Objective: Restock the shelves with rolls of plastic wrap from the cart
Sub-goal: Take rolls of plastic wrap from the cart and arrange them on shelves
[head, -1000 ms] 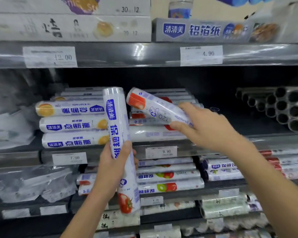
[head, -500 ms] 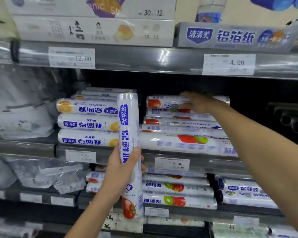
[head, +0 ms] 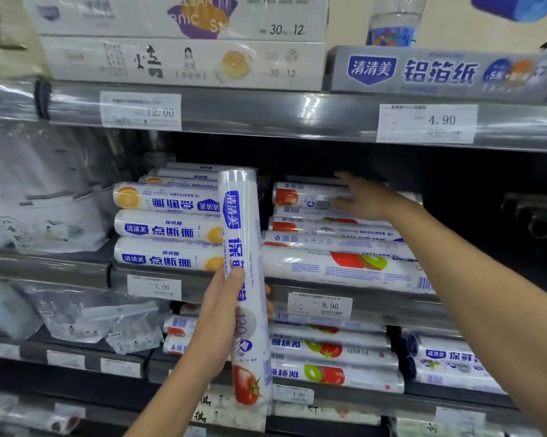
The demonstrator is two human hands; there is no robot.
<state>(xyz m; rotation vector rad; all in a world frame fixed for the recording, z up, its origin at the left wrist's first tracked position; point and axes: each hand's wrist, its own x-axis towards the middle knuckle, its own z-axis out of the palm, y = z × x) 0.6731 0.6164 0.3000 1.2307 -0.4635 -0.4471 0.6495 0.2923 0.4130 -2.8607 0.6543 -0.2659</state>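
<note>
Nearest the camera, the left hand (head: 223, 313) grips a roll of plastic wrap (head: 245, 247) around its lower middle, thumb across the front and fingertips showing past its right side. The roll stands almost upright in front of the shelves, with a tomato printed near its bottom end and blue lettering running up its length.

The right hand (head: 365, 198) reaches further in, well apart from the left hand, with its fingers stretched out straight and gripping nothing. It lies at the top roll (head: 300, 197) of a stack on the middle shelf (head: 385, 307); motion blur hides whether it presses on the roll. This stack lies lengthwise along the shelf, thinner rolls piled on a thick bottom roll (head: 329, 266) printed with tomato and kiwi. A 9.90 price tag (head: 321, 305) sits on the shelf edge below it.

Just left of the held roll is a second stack, the orange-printed rolls (head: 168, 228), over a 7.00 price tag (head: 154, 287). Clear plastic bags (head: 41, 197) fill the shelf's left end, and dark tube ends (head: 537, 222) show at the far right.

The shelf below carries more rolls (head: 332, 351) with fruit prints. On the upper shelf (head: 265, 111) stand white boxes (head: 183, 63) and a grey foil box (head: 439, 70), with a bottle (head: 392, 20) behind it.
</note>
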